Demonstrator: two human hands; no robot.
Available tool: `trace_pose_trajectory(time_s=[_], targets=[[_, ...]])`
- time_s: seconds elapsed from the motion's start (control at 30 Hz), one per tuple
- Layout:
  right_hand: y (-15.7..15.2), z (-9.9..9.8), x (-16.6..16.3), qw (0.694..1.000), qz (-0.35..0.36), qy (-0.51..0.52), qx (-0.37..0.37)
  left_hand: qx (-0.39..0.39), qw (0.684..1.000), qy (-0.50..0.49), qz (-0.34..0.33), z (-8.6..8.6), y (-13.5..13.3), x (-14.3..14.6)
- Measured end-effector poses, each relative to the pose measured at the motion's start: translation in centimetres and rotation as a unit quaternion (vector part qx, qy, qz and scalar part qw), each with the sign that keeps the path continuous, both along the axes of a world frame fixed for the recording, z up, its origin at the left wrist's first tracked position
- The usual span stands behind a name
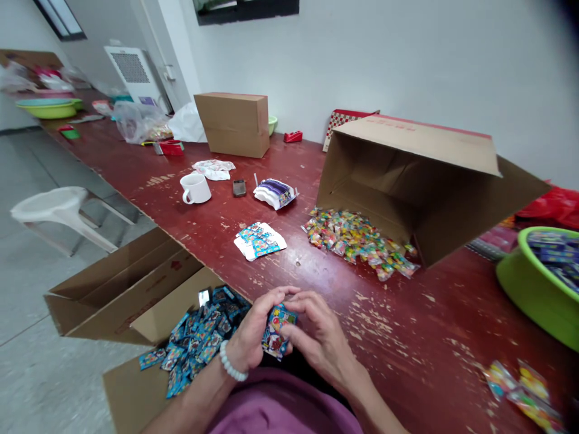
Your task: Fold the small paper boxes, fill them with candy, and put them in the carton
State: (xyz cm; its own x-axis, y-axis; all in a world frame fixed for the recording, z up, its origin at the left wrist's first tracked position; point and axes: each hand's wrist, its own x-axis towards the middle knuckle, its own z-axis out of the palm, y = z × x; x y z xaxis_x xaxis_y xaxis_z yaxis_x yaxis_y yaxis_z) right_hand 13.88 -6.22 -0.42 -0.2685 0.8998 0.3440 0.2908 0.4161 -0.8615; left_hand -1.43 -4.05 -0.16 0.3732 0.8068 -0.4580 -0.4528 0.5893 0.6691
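Close to my body, my left hand and my right hand hold a small blue printed candy box between them. The fingers of my left hand wrap its left side and top, while my right thumb presses on its front. Whether its flap is folded in cannot be made out. Ahead on the table lie flat unfolded blue-and-white cartons. Beyond my right hand, a heap of small clear candy packets spills from a cardboard box tipped on its side. Many filled blue boxes lie in an open carton at my left.
The worn red table runs along the wall. On it stand a white mug, a dark phone-like device, a purple-and-white pack and a closed carton. A green basin and loose candy packets are at right; a white stool at left.
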Motion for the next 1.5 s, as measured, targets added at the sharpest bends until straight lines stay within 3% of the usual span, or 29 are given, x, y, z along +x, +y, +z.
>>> trace_pose_trajectory(time_s=[0.13,0.23,0.4,0.6,0.77,0.9,0.97,1.07,1.17,1.2,1.23,1.37,1.5], targets=[[-0.8,-0.5,-0.6,0.991,0.0,-0.119,0.06,-0.05,0.996,-0.065,0.037,0.2,1.0,0.0],[-0.6,-0.7,-1.0,0.984,-0.013,-0.159,0.079,-0.066,0.994,-0.087,0.03,0.3,1.5,0.1],[0.3,-0.7,-1.5,0.99,-0.028,-0.109,0.089,-0.055,0.992,-0.109,0.019,0.1,1.3,0.1],[0.4,-2.0,-3.0,0.998,0.001,-0.055,0.022,-0.045,0.996,-0.064,0.054,-0.8,0.3,-1.3],[0.1,-3.1,-4.4,0.996,0.067,-0.061,-0.011,-0.004,0.995,0.053,0.085,-1.7,-0.8,-5.4],[0.6,-3.9,-3.3,0.998,0.013,-0.038,-0.046,0.0,0.97,0.204,0.13,-2.8,-2.2,-11.9],[1.2,-4.8,-2.2,0.998,-0.034,-0.011,-0.06,0.028,0.934,0.338,0.107,-3.4,-2.8,-15.3],[2.1,-6.4,-0.9,0.992,-0.099,0.013,-0.077,0.114,0.836,0.532,0.072,-3.8,-2.5,-17.8],[2.5,-7.9,-0.3,0.988,-0.144,-0.011,-0.048,0.253,0.738,0.623,0.054,-3.1,0.3,-15.8],[2.5,-8.2,-0.3,0.988,-0.15,-0.023,-0.029,0.305,0.687,0.658,0.044,-2.8,1.8,-14.3],[2.5,-8.5,-0.2,0.988,-0.153,-0.032,-0.013,0.357,0.617,0.701,0.012,-2.5,3.5,-12.6],[2.3,-9.1,0.0,0.988,-0.154,-0.031,0.007,0.415,0.545,0.728,-0.032,-2.6,11.1,-7.2],[2.3,-9.0,0.1,0.987,-0.157,-0.011,0.001,0.412,0.495,0.761,-0.079,-3.5,15.9,-5.7]])
